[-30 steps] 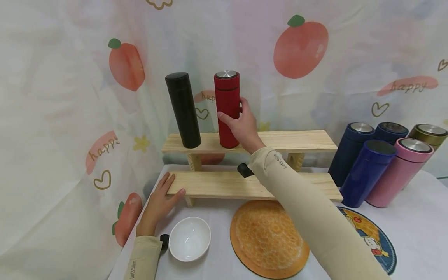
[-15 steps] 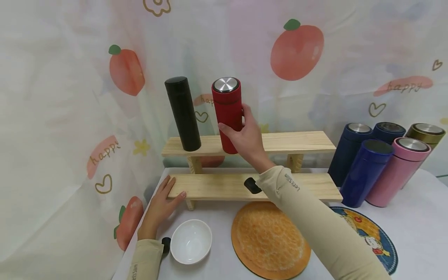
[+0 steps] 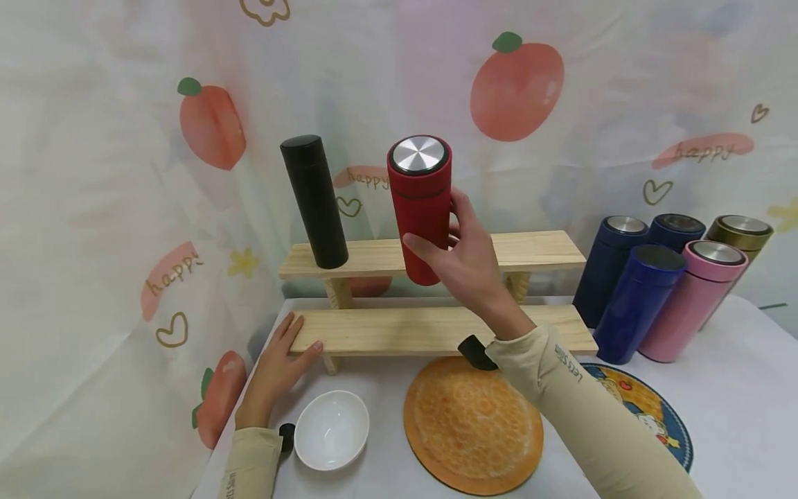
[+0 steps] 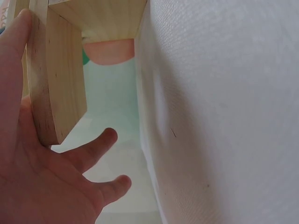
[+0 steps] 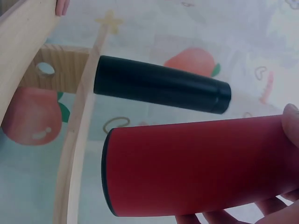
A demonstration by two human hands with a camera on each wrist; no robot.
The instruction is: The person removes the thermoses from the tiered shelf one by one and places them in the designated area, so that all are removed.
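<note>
A red thermos (image 3: pixel 421 215) with a silver lid top is held in my right hand (image 3: pixel 464 260), thumb on the near side and fingers round the far side. In the right wrist view the base of the red thermos (image 5: pixel 196 170) hangs apart from the upper plank. A black thermos (image 3: pixel 314 201) stands on the left part of the wooden two-step shelf (image 3: pixel 530 251). My left hand (image 3: pixel 274 371) rests against the left end of the lower plank (image 3: pixel 374 331), its thumb over the front edge. In the left wrist view two fingers (image 4: pixel 96 147) stretch out past the plank's end.
At the right stand several thermoses: a dark blue one (image 3: pixel 607 270), a bright blue one (image 3: pixel 639 305), a pink one (image 3: pixel 695 305) and a gold one (image 3: pixel 742 232). In front of the shelf lie a white bowl (image 3: pixel 332 431), a round orange mat (image 3: pixel 474 430) and a patterned mat (image 3: pixel 663 416).
My right hand has lifted the red thermos off the upper plank and brought it nearer, slightly to the right, its lid tipping toward me. The left hand stays at the lower plank.
</note>
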